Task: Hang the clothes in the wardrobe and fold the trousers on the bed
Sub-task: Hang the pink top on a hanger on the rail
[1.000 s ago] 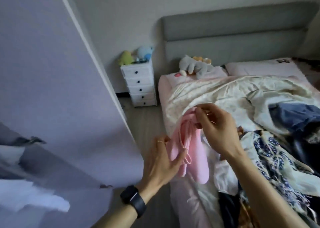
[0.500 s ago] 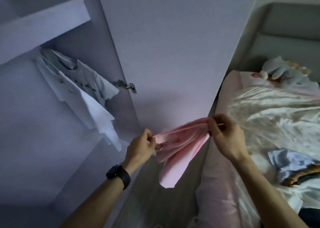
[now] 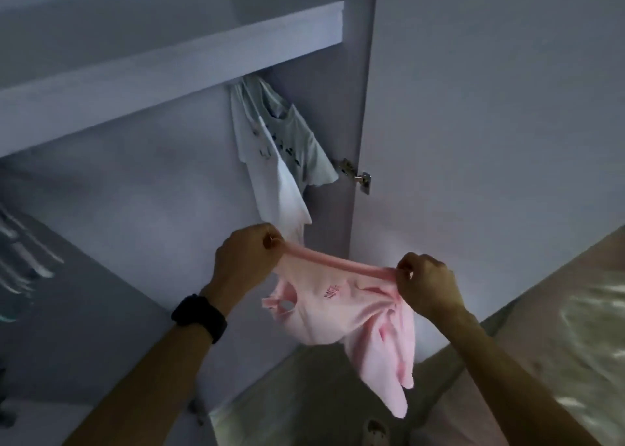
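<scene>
Nearest the camera, two bare forearms rise from the lower edge; the left wrist carries a black watch [image 3: 199, 317]; beyond it the left hand [image 3: 245, 259] is curled into a fist, its fingers [image 3: 267, 241] pinched tight on one end of the pink garment's [image 3: 341, 307] banded edge; the right hand [image 3: 427, 283] is likewise clenched, fingers [image 3: 404, 271] gripping the other end of that band; the band is stretched between the two fists, and the rest of the garment hangs loose below them, small dark lettering showing on its front; the bed [image 3: 575, 327] lies at lower right; farther back, inside the open wardrobe [image 3: 135, 192], a pale printed T-shirt [image 3: 280, 154] hangs below a shelf [image 3: 169, 70]; a metal hinge [image 3: 356, 175] joins the open door [image 3: 490, 124] to the frame.
</scene>
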Demonstrator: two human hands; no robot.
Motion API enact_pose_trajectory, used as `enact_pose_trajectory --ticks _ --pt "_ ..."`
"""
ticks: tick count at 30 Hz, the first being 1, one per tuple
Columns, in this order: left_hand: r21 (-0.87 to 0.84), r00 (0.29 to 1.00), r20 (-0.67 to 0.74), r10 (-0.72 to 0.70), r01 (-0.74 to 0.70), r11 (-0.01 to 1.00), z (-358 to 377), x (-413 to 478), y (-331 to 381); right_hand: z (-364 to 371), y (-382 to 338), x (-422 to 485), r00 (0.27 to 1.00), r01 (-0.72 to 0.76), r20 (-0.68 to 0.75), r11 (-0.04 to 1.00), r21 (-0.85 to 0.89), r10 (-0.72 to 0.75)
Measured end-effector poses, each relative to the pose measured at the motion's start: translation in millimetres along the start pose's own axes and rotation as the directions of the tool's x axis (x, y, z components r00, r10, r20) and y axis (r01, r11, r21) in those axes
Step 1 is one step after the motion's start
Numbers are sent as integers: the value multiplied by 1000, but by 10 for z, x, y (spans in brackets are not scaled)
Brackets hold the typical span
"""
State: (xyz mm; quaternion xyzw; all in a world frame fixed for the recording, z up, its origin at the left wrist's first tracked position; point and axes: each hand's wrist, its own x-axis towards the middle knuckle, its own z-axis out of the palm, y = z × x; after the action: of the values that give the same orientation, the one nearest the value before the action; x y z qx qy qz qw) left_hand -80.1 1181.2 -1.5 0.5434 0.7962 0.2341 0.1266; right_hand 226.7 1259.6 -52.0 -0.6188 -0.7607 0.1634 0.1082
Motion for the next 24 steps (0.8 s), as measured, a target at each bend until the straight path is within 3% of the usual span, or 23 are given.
enact_pose_trajectory --ticks 4,8,10,12,13,15,17,19,21,24 --pt "107 985 -16 -171 172 979 -65 -231 -80 48 -138 404 989 98 126 989 -115 -83" --pt "-82 959 19 -283 283 956 -57 -414 45 129 -290 569 955 205 239 972 -113 -174" --pt "-133 962 48 -267 272 953 -104 -393 159 147 -402 566 919 296 250 953 68 -304" --pt "-170 957 64 -284 291 942 -160 -374 245 118 -713 421 811 309 342 844 439 -474" --pt "-182 958 67 -280 288 940 -198 -347 302 108 -884 345 754 296 374 788 541 -540" --pt "-217 963 52 -266 271 938 -286 -294 414 106 -1202 262 699 406 323 726 555 -638" --pt "-338 968 49 -245 247 908 -411 -263 494 42 -1424 285 711 524 155 664 533 -686" --pt "-538 972 37 -230 213 815 -567 -327 483 -62 -1535 352 700 591 2 581 559 -714" --pt "-728 946 -26 -325 204 655 -613 -492 284 -151 -1601 369 679 598 -41 520 610 -733" --pt "-797 752 -86 -653 341 498 -300 -811 -186 -225 -1666 371 659 563 2 495 662 -752"
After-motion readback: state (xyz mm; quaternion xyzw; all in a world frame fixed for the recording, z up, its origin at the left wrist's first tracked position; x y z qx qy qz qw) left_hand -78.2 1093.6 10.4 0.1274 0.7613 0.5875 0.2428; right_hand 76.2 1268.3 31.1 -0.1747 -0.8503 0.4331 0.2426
